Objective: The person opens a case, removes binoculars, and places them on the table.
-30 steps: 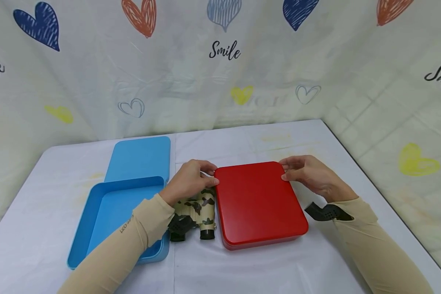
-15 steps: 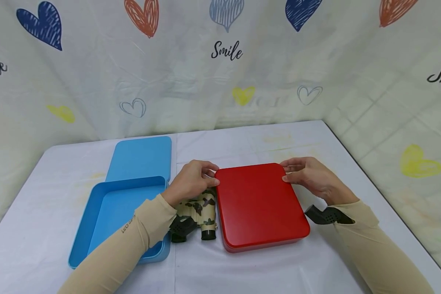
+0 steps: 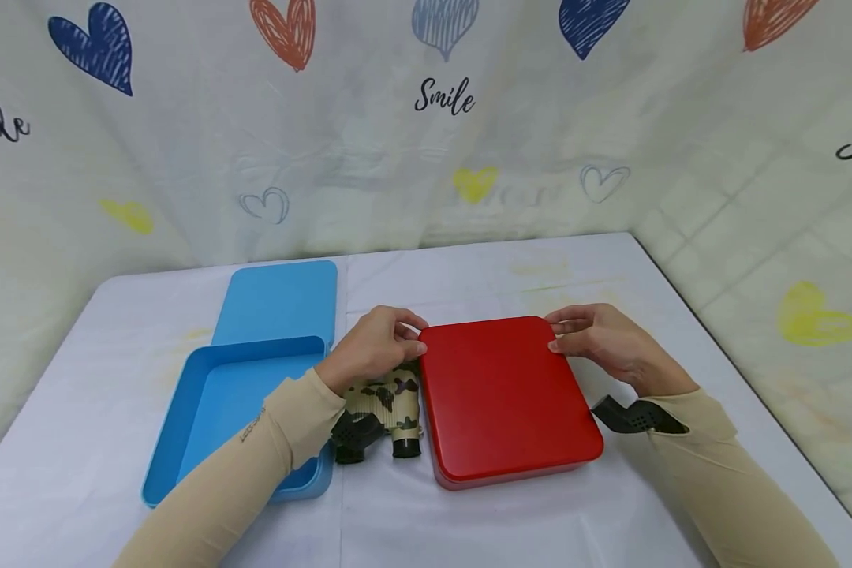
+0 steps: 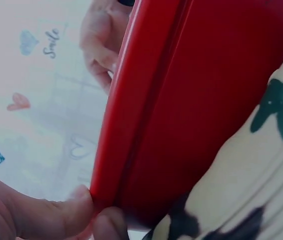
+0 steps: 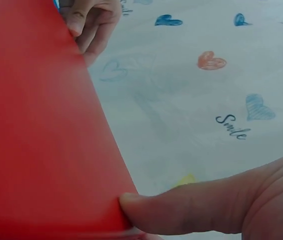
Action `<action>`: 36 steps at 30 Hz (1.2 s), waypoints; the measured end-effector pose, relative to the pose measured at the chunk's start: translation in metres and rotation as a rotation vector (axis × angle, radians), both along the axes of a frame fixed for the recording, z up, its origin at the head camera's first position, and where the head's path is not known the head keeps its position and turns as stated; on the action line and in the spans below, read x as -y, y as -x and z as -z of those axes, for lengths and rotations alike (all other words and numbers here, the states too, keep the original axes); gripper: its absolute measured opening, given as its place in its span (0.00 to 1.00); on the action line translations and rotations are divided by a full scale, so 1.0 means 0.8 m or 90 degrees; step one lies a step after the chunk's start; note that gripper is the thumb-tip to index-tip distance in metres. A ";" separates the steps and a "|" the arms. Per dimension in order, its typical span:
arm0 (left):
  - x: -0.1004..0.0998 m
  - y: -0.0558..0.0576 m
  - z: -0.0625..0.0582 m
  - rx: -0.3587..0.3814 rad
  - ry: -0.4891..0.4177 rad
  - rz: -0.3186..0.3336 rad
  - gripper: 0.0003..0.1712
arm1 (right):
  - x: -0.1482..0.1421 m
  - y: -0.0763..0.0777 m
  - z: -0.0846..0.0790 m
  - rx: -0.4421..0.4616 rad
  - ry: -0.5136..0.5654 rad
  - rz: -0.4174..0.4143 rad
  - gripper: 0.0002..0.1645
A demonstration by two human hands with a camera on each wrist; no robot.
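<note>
1. Blue lid [image 3: 278, 301] lies flat at the far left of the counter [image 3: 511, 521], behind its base; set back there, it leaves the base open from above
2. Blue box base [image 3: 184, 410] stands open side up and nothing shows inside; my left forearm crosses its near right corner
3. Camouflage binoculars [image 3: 383, 402] lie between the blue base and the red box, eyepieces toward me, partly under my left wrist
4. Left hand [image 3: 371, 351]: grip closed on the far left corner of the red lid [image 3: 504, 390], thumb and a fingertip [image 4: 109, 225] pinching its rim; the left wrist view shows the seam between lid and base just there
5. Red box rests flat on the counter right of centre, lid seated on it; I judge that holding two opposite far corners keeps the lid level
6. Right hand [image 3: 607, 343]: grip closed on the far right corner, thumb [image 5: 191, 207] pressed against the lid's edge, fingers curled over the far side
</note>
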State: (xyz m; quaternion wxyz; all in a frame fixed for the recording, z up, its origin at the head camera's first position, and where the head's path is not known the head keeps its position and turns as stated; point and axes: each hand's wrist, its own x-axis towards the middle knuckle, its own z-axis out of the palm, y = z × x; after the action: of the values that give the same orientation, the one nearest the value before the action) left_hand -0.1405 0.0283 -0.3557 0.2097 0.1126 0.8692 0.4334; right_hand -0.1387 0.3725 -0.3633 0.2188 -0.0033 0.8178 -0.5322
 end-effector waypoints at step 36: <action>-0.009 -0.020 -0.015 0.075 0.017 -0.054 0.25 | -0.004 -0.015 -0.013 -0.037 -0.090 -0.018 0.26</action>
State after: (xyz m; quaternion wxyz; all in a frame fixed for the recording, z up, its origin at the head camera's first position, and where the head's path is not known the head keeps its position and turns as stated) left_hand -0.1249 0.0352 -0.3434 0.2439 0.0472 0.8650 0.4359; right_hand -0.1269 0.3759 -0.3526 0.2021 -0.0153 0.8594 -0.4695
